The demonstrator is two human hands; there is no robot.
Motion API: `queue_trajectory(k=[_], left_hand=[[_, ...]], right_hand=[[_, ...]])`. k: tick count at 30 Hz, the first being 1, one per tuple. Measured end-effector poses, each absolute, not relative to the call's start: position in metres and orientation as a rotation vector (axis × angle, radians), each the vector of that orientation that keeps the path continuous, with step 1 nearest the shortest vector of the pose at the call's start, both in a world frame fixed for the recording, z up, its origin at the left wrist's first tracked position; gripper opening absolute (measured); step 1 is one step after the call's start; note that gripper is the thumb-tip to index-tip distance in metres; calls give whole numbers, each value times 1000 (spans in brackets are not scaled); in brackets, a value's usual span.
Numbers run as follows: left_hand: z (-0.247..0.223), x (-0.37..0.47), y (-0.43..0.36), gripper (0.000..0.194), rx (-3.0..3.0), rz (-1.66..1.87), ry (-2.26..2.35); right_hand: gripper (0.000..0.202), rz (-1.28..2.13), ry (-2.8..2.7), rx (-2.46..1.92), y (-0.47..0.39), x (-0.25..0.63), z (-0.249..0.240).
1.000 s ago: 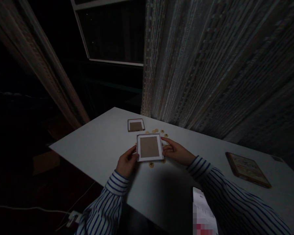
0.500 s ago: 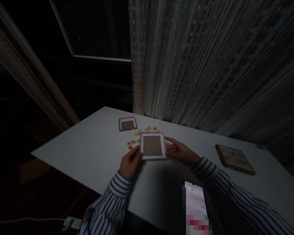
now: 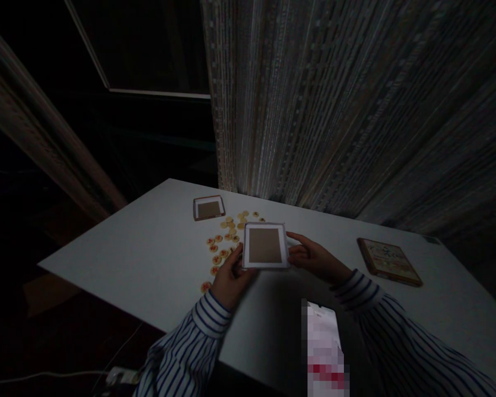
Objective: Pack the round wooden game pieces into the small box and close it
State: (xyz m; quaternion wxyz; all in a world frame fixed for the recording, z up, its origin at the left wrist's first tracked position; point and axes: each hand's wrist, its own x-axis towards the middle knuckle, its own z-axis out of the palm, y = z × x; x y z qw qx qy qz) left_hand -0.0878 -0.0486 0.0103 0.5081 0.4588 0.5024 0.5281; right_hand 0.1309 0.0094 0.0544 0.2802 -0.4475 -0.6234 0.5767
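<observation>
A shallow square box half (image 3: 265, 245), with white inner edges and a grey-brown bottom, is held just over the table with its inside facing me. My left hand (image 3: 230, 281) grips its left side near the lower corner, thumb in front. On the opposite side, my right hand (image 3: 317, 259) holds the edge with fingers closed against it and the index finger stretched along the upper part. Round Chinese chess pieces (image 3: 224, 253), several with red marks and others with dark ones, lie scattered left of and behind the box half, which hides part of the group.
Another shallow open box half (image 3: 209, 209) rests at the back left of the white table (image 3: 119, 248). A flat box with a printed cover (image 3: 391, 262) lies on the right. Near the front edge is a lit phone (image 3: 324, 342). Patterned curtains (image 3: 314, 99) hang behind the table.
Both hands have carried the box half a little to the right, uncovering more chess pieces on its left. My view has also shifted slightly.
</observation>
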Motion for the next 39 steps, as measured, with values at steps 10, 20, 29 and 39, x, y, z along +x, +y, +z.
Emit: queue_trajectory(k=[10,20,29,39], left_hand=[[4,-72,-48,70,1190,1276,1226],[8,-57,-48,63,1286,1194,1309],[-1,-48,-47,58,1442,1202,1360],[9,-36,-46,45,1483,1136,1441]], right_hand=[[73,1489,-1665,-1189,0,151,49],[63,1455,-1628,-1162,-10,168,44],[59,1393,-1629,-1165,-19,178,37],[59,1396,-1611,-1173,-28,191,38]])
